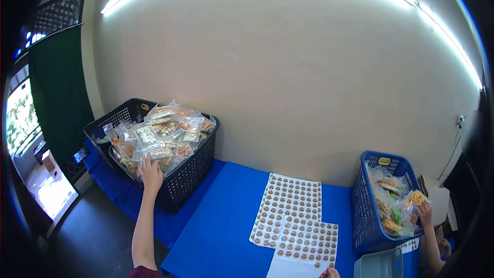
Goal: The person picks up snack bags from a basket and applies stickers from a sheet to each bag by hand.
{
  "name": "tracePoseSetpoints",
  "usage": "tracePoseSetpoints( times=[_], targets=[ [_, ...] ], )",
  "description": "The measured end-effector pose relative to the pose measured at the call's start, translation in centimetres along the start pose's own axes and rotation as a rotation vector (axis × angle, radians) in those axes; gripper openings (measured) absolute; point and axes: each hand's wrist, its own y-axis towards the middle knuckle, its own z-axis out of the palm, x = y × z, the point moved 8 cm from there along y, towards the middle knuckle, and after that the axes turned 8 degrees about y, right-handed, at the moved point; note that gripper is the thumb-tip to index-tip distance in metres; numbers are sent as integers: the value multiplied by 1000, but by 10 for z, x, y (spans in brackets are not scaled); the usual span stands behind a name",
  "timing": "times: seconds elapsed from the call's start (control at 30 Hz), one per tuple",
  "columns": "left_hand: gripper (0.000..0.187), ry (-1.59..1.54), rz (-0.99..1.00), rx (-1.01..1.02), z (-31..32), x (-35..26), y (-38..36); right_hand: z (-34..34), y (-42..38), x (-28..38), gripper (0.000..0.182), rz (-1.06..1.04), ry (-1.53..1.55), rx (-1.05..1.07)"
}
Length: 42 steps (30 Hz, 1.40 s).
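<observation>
My left hand (151,173) reaches over the front rim of a large dark basket (188,177). Its fingers are stretched apart against the clear plastic packets (149,136) heaped inside, which hold pale, orange and yellow pieces. Only part of my right hand (330,273) shows at the bottom edge, its fingertips drawn together; whatever they hold is too small to make out. Beside it lies a white sheet of round brown stickers (307,242), whose lower part is bare white. Another sticker sheet (293,195) lies partly beneath it.
A blue cloth (221,216) covers the table. At the right, another person's hand (425,213) touches a packet of yellow pieces (415,198) over a blue basket (368,226) of packets. A grey-green tray (378,266) stands in front. A wall rises behind.
</observation>
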Motion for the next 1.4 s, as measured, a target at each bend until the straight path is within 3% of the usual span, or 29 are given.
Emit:
tracePoseSetpoints(
  times=[0.13,0.3,0.37,0.43,0.5,0.57,0.6,0.63,0.73,0.83,0.9,0.97,1.07,1.1,1.13,1.23,1.3,1.37,1.4],
  targets=[
    [33,14,37,-62,16,5,-2,-10,-20,-8,10,-16,3,-72],
    [25,-252,70,-319,-96,-43,-18,0,-32,-23,11,-33,-72,-53],
    [18,-637,29,-283,-106,-59,-48,9,-27,-36,14,-21,-122,37],
    [15,-774,292,-227,-124,-109,-88,26,-20,-62,20,76,-240,115],
    [20,-896,488,23,-106,-148,-146,62,-23,-91,37,242,-205,312],
    [23,-996,637,238,-98,-182,-204,79,-25,-152,57,634,-150,533],
    [18,-976,784,231,-99,-194,-231,89,-41,-168,60,850,-35,620],
    [19,-972,767,295,-103,-204,-246,100,-58,-177,64,1060,86,704],
    [19,-946,752,446,-112,-218,-288,125,-86,-164,52,1272,570,955],
    [20,-918,775,490,-94,-205,-321,67,-46,-197,43,1081,201,600],
    [31,-935,737,494,-88,-195,-331,61,-41,-193,40,1010,59,656],
    [32,-1258,346,909,-67,-190,-337,71,-43,-165,38,881,-64,648],
    [31,-1607,-520,1569,-33,-199,-390,70,-42,-159,43,641,-351,792],
    [26,-1558,-474,1547,-34,-211,-393,67,-38,-159,45,542,-480,837],
    [22,-1508,-432,1525,-38,-227,-393,70,-40,-154,44,579,-460,860],
    [20,-1516,-354,1402,-43,-261,-388,51,-9,-136,40,562,-483,740],
    [21,-1538,-333,1324,-38,-273,-388,22,29,-121,32,511,-291,623],
    [21,-1533,-324,1266,-29,-276,-383,-52,98,-117,23,179,-551,386],
    [21,-1540,-319,1243,-36,-281,-373,-101,134,-110,18,-211,-779,214]
  ],
)
